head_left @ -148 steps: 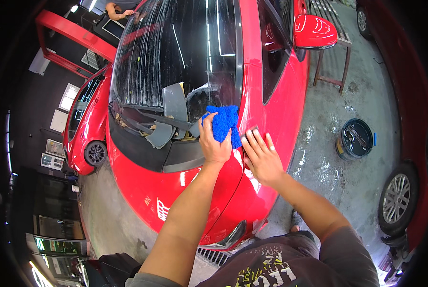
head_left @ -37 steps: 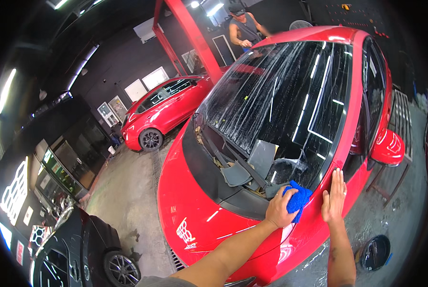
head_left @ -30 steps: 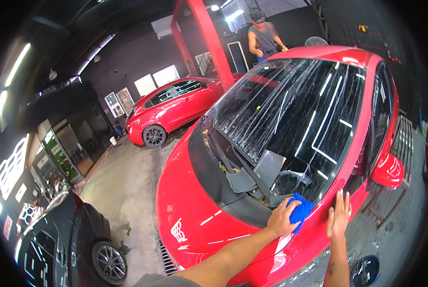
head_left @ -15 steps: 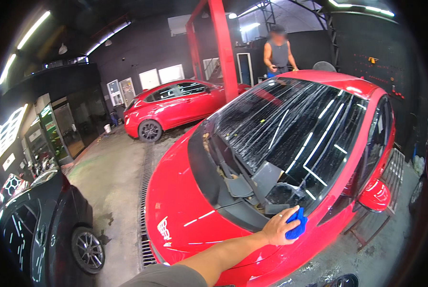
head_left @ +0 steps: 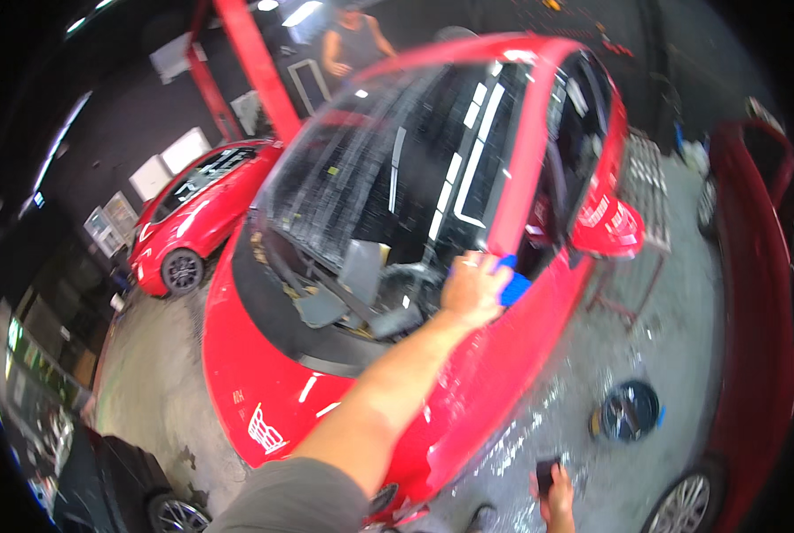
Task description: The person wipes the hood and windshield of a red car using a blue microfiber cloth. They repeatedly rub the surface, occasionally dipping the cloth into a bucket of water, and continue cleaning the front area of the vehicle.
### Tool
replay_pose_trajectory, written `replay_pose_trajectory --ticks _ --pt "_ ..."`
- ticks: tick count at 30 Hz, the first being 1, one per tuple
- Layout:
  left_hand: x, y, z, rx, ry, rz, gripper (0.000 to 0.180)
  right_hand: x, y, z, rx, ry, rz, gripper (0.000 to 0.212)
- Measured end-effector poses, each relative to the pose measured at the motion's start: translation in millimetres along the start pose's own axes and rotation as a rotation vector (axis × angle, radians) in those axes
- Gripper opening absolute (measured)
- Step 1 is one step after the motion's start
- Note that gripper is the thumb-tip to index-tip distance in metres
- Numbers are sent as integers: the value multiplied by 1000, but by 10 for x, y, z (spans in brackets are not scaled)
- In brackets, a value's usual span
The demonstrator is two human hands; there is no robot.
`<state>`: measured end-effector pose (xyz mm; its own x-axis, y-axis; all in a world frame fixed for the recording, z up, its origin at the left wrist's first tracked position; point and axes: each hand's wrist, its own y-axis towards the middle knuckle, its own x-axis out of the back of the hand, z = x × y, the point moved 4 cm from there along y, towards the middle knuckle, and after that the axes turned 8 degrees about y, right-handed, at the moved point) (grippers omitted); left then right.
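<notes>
While your left hand (head_left: 475, 291) holds the blue cloth (head_left: 514, 291) at the foot of the windshield pillar, your right hand (head_left: 557, 502) is down low, away from the bodywork. Left fingers: bent over the cloth, which pokes out past them on the right side (blurry, so exact finger spacing I can't tell). Right fingers: closed around a small dark block (head_left: 545, 478), held over the wet floor (head_left: 539, 413).

The red car (head_left: 468, 400) sits in front of you, hood toward you. Its windshield (head_left: 353, 169) shows pale streaks, mostly on the left half. Grey scraps (head_left: 360, 271) lie at the base of the glass, left of your left hand. The side mirror (head_left: 608, 228) is up and to the right, near a slatted metal bench (head_left: 647, 182). Your right hand's nearest neighbor is the dark bucket (head_left: 603, 425), standing on the floor up and to its right. Beyond the windshield, another person (head_left: 354, 44) stands by the far side.
</notes>
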<state>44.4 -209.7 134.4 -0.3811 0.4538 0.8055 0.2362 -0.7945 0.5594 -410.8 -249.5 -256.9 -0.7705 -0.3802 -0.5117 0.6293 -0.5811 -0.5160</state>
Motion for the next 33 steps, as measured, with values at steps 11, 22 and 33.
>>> replay_pose_trajectory --ticks 11,22,33 --pt "364 -2180 295 -10 -114 -78 62 -3805 794 1565 1146 -661 93 50" --pt "363 -2177 317 85 -169 -97 68 -4325 812 1041 1198 -900 -112 60" --pt "386 -2143 319 90 -166 -109 68 -4349 839 1079 1142 -985 -99 61"
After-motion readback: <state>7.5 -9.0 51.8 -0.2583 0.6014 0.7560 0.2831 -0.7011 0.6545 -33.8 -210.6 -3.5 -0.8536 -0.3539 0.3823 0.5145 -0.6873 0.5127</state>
